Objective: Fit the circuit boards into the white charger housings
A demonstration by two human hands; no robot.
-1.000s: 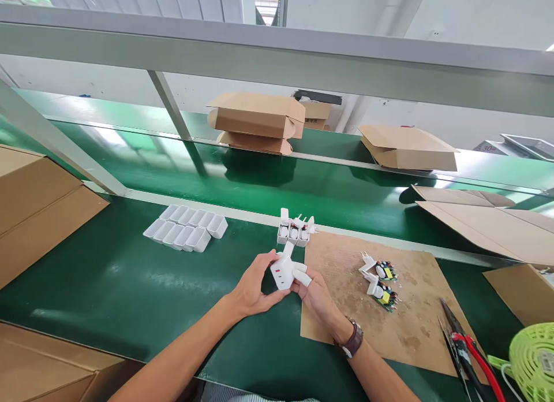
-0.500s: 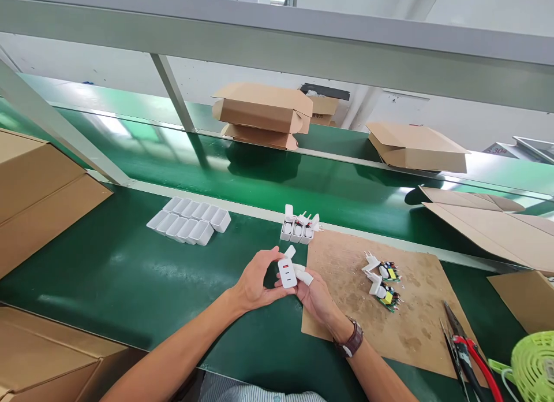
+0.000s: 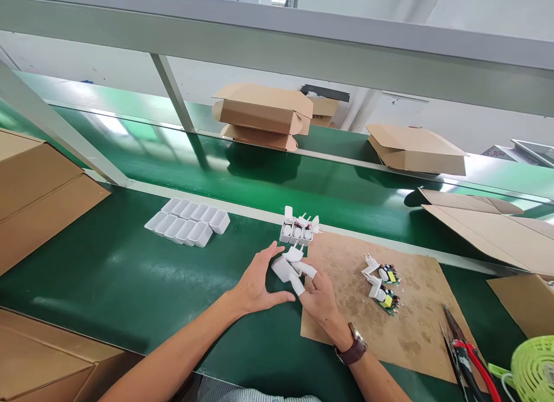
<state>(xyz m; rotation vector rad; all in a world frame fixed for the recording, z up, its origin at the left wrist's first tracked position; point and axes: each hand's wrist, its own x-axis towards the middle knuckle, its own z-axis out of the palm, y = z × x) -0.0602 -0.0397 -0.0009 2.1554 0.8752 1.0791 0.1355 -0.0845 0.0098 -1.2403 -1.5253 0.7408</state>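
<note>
A white charger housing (image 3: pixel 284 268), with a two-pin plug piece (image 3: pixel 295 253) tilted at its top, is pinched in my right hand (image 3: pixel 321 298). White covers wrap the thumb and a finger of that hand. My left hand (image 3: pixel 256 283) is spread around the housing's left side, thumb and fingers apart; it does not appear to grip it. Just beyond my hands stand several filled white charger housings (image 3: pixel 296 233) in a row, plug pieces sticking up. On the brown cardboard sheet (image 3: pixel 407 344) to the right lie two circuit boards (image 3: pixel 388 300) with white plug pieces attached.
Two rows of white empty cases (image 3: pixel 186 222) sit at the left on the green bench (image 3: pixel 108 286). Red-handled pliers (image 3: pixel 467 350), tweezers (image 3: pixel 452 356) and a lime-green fan (image 3: pixel 534 367) are at the lower right. Cardboard boxes (image 3: pixel 264 110) rest on the back ledge and at both sides.
The charger has turned over from its port face to its plug side. My left hand has opened off it, and my right thumb and finger now pinch it.
</note>
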